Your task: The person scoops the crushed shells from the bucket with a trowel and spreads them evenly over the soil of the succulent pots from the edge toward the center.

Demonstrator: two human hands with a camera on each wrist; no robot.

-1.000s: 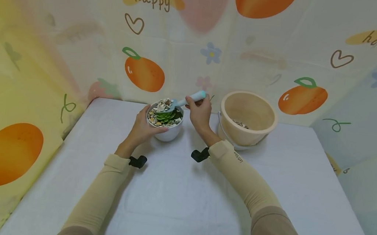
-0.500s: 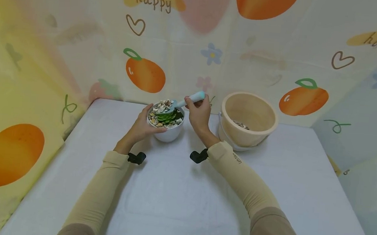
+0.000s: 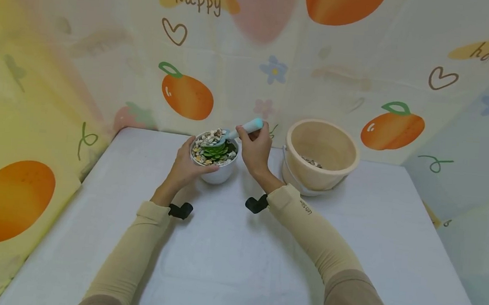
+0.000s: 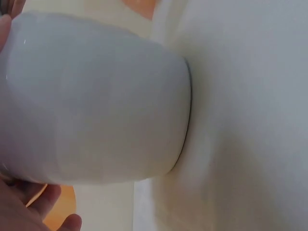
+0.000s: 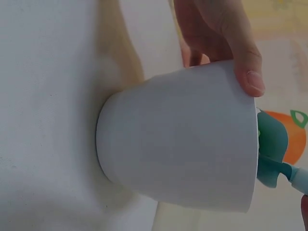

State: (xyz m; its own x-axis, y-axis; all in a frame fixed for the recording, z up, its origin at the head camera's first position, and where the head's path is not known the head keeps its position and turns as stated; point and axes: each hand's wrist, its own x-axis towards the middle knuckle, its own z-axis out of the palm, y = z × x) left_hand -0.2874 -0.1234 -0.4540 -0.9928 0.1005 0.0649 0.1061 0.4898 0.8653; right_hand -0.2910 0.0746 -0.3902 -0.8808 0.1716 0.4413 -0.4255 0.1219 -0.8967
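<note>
A white plant pot [image 3: 218, 173] stands upright on the table in the head view, holding a green succulent [image 3: 215, 154] ringed by small pebbles [image 3: 199, 154]. My left hand [image 3: 184, 165] grips the pot's left side, thumb across its front near the rim. Above the pot, my right hand [image 3: 257, 147] pinches the light-blue handle of a small shovel [image 3: 246, 129]. The shovel's teal blade [image 5: 272, 139] lies at the pot's mouth in the right wrist view. Pale pebbles are heaped around the blade at the back of the pot. The left wrist view is filled mostly by the pot's wall.
Right of the pot stands a beige bucket [image 3: 321, 175] with a white handle and some pebbles [image 3: 311, 161] at its bottom. A white cloth covers the table [image 3: 235, 266]. Behind it hangs a curtain [image 3: 241, 90] printed with oranges.
The shovel and right hand have shifted slightly left and tilted. The heap of pebbles on the blade looks smaller and more spread into the pot. The left hand keeps its grip.
</note>
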